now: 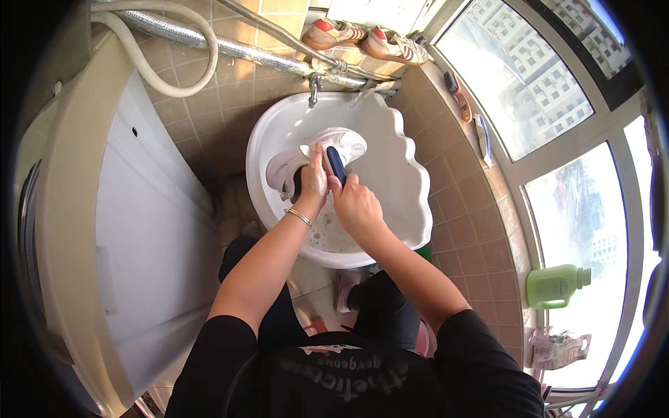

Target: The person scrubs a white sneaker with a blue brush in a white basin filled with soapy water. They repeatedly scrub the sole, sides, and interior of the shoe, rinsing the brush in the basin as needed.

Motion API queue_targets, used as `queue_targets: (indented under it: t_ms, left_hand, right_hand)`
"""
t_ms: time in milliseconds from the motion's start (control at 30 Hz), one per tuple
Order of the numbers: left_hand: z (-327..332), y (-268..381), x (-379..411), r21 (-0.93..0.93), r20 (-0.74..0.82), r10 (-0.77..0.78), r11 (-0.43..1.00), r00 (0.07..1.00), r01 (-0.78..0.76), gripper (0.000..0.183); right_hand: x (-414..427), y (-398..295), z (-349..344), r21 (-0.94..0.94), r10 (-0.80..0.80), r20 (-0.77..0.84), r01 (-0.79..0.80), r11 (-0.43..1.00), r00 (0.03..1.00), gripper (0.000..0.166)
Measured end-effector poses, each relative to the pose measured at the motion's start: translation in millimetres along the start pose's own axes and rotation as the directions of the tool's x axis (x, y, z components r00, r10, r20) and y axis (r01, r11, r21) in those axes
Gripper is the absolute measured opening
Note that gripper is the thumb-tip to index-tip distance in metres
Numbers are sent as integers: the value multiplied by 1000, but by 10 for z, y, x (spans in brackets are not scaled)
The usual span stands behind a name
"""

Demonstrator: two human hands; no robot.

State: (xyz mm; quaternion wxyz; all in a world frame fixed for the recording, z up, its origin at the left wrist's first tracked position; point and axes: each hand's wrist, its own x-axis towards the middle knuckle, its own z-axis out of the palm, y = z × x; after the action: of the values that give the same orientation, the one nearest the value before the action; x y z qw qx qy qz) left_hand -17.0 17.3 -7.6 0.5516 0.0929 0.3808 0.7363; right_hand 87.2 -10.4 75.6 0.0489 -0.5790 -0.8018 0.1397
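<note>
Over a white basin with a scalloped right edge, a light-coloured shoe is held in my left hand, which has suds on it and a bracelet at its wrist. My right hand is closed around the end of a scrubbing brush with a dark blue back; its bristles face left, close to my left fingers and the shoe. Whether the bristles touch the shoe is hidden. Foamy water lies in the bottom of the basin. A metal tap points down at the basin's back rim.
A pair of sneakers stands on the back ledge. Along the window sill are another brush, a blue-and-white item, a green detergent bottle and a plastic bag. A large white appliance stands at left; hoses run behind.
</note>
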Motion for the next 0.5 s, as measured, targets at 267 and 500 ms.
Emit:
queue_targets:
  t_ms: [267, 500]
  left_hand:
    - [101, 74, -134, -116, 137, -26, 992, 990, 42, 69]
    - [-46, -64, 61, -384, 191, -162, 895, 968, 226, 67]
  right_hand:
    - [574, 373, -40, 69, 105, -201, -93, 993, 974, 57]
    - [434, 416, 66, 46, 80, -165, -73, 996, 983, 54]
